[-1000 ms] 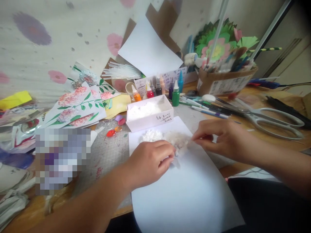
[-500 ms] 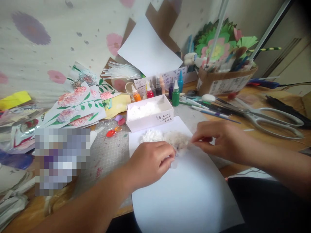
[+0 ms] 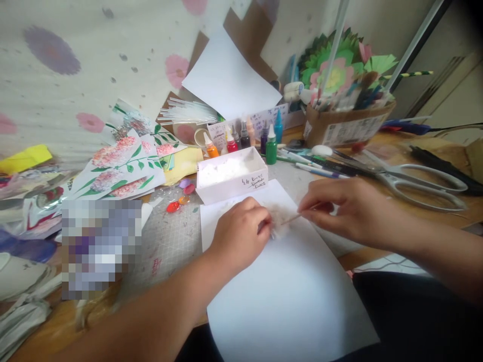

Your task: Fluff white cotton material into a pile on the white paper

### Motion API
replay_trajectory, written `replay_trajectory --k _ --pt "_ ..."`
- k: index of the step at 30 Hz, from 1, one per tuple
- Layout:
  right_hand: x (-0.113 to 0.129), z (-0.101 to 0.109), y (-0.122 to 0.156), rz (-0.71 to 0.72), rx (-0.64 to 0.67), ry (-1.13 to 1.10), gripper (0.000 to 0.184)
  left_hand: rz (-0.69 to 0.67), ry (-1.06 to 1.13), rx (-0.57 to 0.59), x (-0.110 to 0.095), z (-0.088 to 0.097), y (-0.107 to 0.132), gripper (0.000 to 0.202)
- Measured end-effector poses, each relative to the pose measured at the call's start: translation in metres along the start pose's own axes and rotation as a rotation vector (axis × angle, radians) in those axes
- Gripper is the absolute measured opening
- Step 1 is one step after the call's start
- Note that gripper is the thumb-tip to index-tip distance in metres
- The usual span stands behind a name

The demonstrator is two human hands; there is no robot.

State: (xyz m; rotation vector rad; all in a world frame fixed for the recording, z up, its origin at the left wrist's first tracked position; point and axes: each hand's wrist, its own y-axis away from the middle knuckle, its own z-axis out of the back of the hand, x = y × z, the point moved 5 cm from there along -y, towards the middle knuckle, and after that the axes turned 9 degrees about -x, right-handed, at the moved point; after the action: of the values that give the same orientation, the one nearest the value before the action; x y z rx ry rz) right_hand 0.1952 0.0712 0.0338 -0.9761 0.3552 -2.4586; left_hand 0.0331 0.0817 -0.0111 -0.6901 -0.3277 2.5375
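A white sheet of paper (image 3: 287, 286) lies on the desk before me. Near its far end sits a small heap of white fluffy bits (image 3: 277, 213). My left hand (image 3: 241, 236) rests curled over the left part of that heap, fingers closed on a bit of the white stuff. My right hand (image 3: 343, 208) pinches a thin wooden stick (image 3: 292, 218) whose tip points into the heap. Just behind stands a white box (image 3: 232, 176) holding more white material.
Small dye bottles (image 3: 241, 143) stand behind the box. Big scissors (image 3: 422, 183) and pens lie at the right. A cardboard tub (image 3: 347, 125) holds tools and paper flowers. Flower paintings (image 3: 121, 171) pile up at the left, red beads (image 3: 172, 206) beside them.
My left hand has slid forward over the white heap, covering most of it. The thin stick in my right hand now shows, pointing at the heap.
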Motion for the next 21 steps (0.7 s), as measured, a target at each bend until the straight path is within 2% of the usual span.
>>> replay_trajectory --k 2,4,8,12,16,21 --pt "0.004 0.003 0.000 -0.005 -0.040 -0.009 0.012 0.000 -0.011 0.006 0.000 0.000 0.000 0.008" --pt "0.008 0.001 0.001 0.047 -0.054 -0.003 0.011 0.003 -0.010 0.008 0.000 0.001 -0.001 0.006" --pt "0.013 -0.010 0.002 0.182 -0.044 0.066 0.013 -0.004 -0.003 0.008 0.000 0.000 -0.001 0.005" --pt "0.012 -0.017 0.001 0.229 -0.023 0.108 0.015 -0.004 -0.002 0.022 0.001 -0.001 -0.001 0.006" --pt "0.011 -0.023 0.000 0.238 0.028 0.157 0.017 -0.011 0.037 0.019 0.003 0.001 0.000 0.008" --pt "0.017 -0.031 -0.004 0.262 0.138 0.226 0.018 -0.017 0.087 -0.040 0.006 0.009 0.002 0.015"
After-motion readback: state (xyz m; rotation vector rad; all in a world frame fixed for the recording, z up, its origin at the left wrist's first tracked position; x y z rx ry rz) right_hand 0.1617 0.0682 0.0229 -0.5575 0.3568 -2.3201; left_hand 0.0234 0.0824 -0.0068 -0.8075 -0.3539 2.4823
